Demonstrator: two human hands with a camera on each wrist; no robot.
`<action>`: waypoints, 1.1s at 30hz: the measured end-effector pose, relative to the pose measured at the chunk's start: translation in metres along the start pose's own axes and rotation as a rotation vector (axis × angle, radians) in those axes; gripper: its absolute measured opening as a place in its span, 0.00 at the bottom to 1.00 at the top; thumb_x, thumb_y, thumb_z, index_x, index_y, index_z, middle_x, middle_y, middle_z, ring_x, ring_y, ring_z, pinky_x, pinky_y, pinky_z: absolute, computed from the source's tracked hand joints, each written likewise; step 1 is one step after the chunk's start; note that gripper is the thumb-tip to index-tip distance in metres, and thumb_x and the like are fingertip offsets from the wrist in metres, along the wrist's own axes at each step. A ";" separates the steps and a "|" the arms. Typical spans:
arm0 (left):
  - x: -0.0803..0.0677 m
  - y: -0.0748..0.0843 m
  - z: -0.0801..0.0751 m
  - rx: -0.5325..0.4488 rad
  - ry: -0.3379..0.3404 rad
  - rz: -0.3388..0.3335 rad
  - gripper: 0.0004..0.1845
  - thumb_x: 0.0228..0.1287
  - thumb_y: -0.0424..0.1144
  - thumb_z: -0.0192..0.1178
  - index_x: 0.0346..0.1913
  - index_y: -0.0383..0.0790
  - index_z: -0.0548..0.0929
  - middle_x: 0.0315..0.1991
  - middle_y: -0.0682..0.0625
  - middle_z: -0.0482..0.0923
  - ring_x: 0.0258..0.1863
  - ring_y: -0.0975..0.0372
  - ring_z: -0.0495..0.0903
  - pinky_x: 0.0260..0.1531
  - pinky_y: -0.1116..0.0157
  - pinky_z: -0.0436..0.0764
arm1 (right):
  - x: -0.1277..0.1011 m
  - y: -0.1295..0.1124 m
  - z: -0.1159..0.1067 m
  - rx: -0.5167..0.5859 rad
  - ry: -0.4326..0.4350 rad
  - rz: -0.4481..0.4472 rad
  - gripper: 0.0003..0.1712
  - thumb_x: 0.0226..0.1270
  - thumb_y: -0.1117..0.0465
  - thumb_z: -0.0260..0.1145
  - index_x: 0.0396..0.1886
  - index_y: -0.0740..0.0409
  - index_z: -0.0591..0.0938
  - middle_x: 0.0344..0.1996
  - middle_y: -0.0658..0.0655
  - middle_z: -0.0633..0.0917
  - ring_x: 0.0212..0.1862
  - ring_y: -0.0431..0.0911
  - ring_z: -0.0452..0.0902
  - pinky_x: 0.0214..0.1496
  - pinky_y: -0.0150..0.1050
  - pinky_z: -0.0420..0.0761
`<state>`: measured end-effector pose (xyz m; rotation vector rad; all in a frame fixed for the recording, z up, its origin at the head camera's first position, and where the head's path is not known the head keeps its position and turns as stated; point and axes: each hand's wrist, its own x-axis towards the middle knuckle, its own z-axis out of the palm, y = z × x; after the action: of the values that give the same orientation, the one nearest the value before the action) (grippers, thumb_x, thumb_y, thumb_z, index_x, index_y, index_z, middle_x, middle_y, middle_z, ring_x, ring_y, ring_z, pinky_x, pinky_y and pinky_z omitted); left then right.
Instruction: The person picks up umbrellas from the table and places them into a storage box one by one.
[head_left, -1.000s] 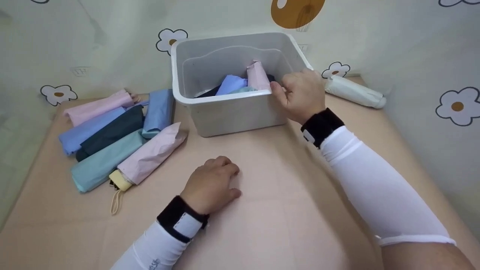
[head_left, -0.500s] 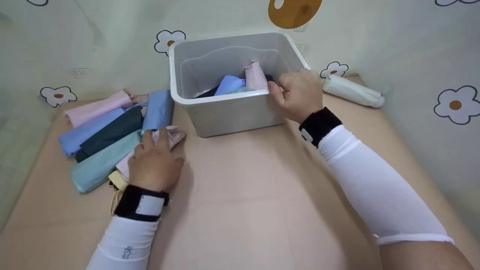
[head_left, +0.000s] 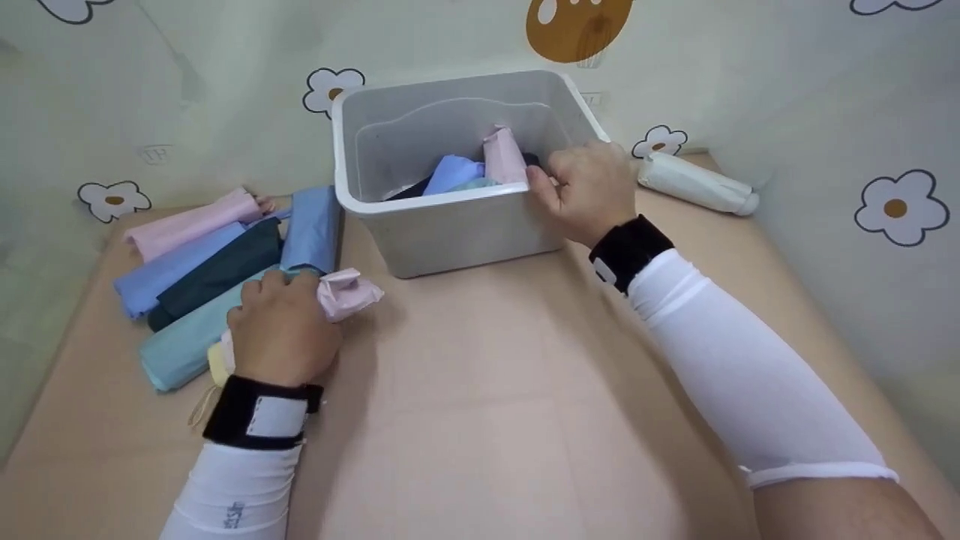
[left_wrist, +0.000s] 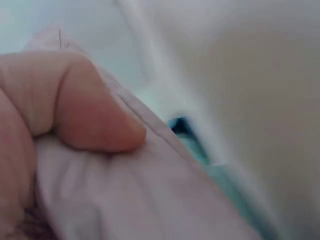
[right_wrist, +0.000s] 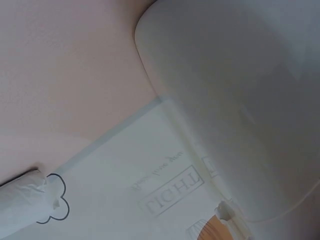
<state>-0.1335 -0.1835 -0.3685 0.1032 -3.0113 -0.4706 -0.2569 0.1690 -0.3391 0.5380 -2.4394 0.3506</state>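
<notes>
Your left hand (head_left: 281, 330) grips the pink umbrella (head_left: 341, 292) on the desk (head_left: 487, 420); your right hand (head_left: 589, 191) holds the bin (head_left: 450, 225) rim. A loose grip could let it slip or snag neighbouring umbrellas.

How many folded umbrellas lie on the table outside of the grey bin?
7: six in the pile left of the bin, the nearest pink one gripped by the left hand; a white one lies right. Others may be hidden.

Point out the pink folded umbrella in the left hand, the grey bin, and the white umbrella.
pink folded umbrella (head_left: 349, 291), head view, crumpled tip end.
grey bin (head_left: 457, 232), head view, front wall.
white umbrella (head_left: 694, 184), head view, middle of canopy.
</notes>
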 end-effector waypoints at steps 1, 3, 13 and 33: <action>-0.003 0.006 -0.007 -0.012 0.037 0.010 0.26 0.59 0.34 0.69 0.60 0.27 0.80 0.54 0.26 0.74 0.51 0.34 0.69 0.50 0.31 0.71 | 0.000 0.000 0.000 -0.003 -0.004 0.003 0.34 0.75 0.39 0.48 0.13 0.56 0.69 0.13 0.56 0.72 0.25 0.59 0.72 0.31 0.54 0.66; -0.008 0.018 -0.021 -0.028 0.109 0.035 0.22 0.61 0.34 0.68 0.58 0.29 0.81 0.53 0.27 0.75 0.49 0.35 0.69 0.51 0.32 0.70 | 0.000 0.000 -0.001 -0.002 -0.010 0.009 0.34 0.75 0.39 0.48 0.13 0.56 0.69 0.14 0.56 0.72 0.26 0.59 0.72 0.32 0.53 0.66; -0.004 0.068 -0.067 -0.186 0.368 0.271 0.09 0.67 0.27 0.63 0.49 0.34 0.87 0.50 0.33 0.77 0.53 0.39 0.69 0.54 0.41 0.71 | 0.002 0.000 0.000 0.010 -0.012 -0.025 0.33 0.76 0.42 0.50 0.12 0.56 0.68 0.13 0.57 0.72 0.25 0.60 0.73 0.31 0.55 0.68; 0.103 0.109 -0.038 -0.299 0.092 0.423 0.20 0.71 0.25 0.63 0.61 0.47 0.83 0.74 0.45 0.73 0.75 0.48 0.72 0.75 0.49 0.70 | 0.001 0.001 -0.001 0.020 -0.024 0.001 0.33 0.76 0.41 0.50 0.13 0.56 0.69 0.14 0.56 0.71 0.26 0.58 0.72 0.32 0.51 0.65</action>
<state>-0.2377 -0.0997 -0.2910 -0.5053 -2.7211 -0.8255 -0.2574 0.1697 -0.3374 0.5531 -2.4619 0.3705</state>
